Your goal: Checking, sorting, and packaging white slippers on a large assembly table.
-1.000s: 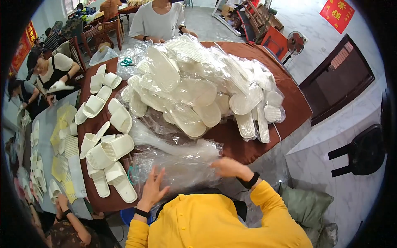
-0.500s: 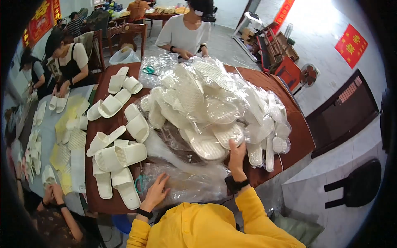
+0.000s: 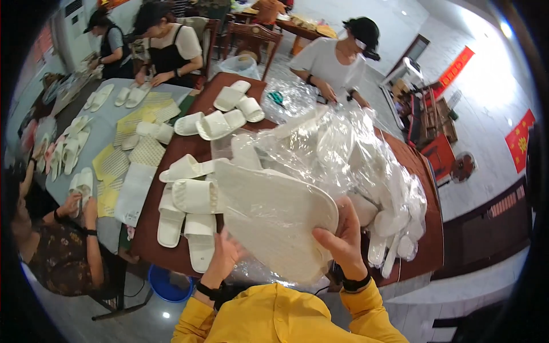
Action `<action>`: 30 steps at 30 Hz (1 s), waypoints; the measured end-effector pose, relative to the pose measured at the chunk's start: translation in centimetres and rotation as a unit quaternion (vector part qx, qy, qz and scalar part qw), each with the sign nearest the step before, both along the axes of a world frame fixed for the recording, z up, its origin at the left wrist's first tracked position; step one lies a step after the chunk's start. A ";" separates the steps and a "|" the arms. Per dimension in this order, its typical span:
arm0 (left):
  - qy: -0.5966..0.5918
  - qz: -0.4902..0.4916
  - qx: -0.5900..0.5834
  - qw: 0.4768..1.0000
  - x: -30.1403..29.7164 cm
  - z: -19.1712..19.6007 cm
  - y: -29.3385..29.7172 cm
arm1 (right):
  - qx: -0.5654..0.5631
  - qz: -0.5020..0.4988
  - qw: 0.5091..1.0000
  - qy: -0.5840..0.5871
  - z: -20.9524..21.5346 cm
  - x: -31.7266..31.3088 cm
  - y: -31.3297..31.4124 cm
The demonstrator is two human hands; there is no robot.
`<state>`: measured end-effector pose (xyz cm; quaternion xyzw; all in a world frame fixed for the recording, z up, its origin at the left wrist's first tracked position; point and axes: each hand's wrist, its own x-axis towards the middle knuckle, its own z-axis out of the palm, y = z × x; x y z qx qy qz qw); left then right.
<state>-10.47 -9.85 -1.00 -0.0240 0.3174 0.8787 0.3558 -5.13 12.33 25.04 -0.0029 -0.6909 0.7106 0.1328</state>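
Observation:
My right hand [image 3: 343, 237] grips the right edge of a bagged slipper [image 3: 274, 214], thumb on top. The white sole shows broad and flat through its clear plastic wrap, raised above the near part of the table. My left hand [image 3: 224, 257] is beside the bag's lower left edge, its fingers apart and smeared by motion; I cannot tell whether it touches the plastic. Just left of it lie loose white slippers [image 3: 200, 243]. Behind the held slipper is a heap of slippers in clear plastic [image 3: 343, 143].
More white slippers [image 3: 220, 123] lie on the brown tablecloth [image 3: 150, 247]. Teal scissors [image 3: 276, 98] rest on plastic at the far side. One person [image 3: 331, 57] works across the table; others work at the grey table [image 3: 108, 137] on the left. A blue bucket [image 3: 171, 286] stands on the floor.
My right hand has taken hold of a bagged slipper from the heap and brought it up toward me. My left hand has shifted slightly right. The whole view has turned left.

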 end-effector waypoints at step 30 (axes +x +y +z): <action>0.537 0.457 -0.569 0.424 -20.2 25.1 -7.3 | 0.157 -0.024 0.986 -0.044 -15.0 -3.0 5.6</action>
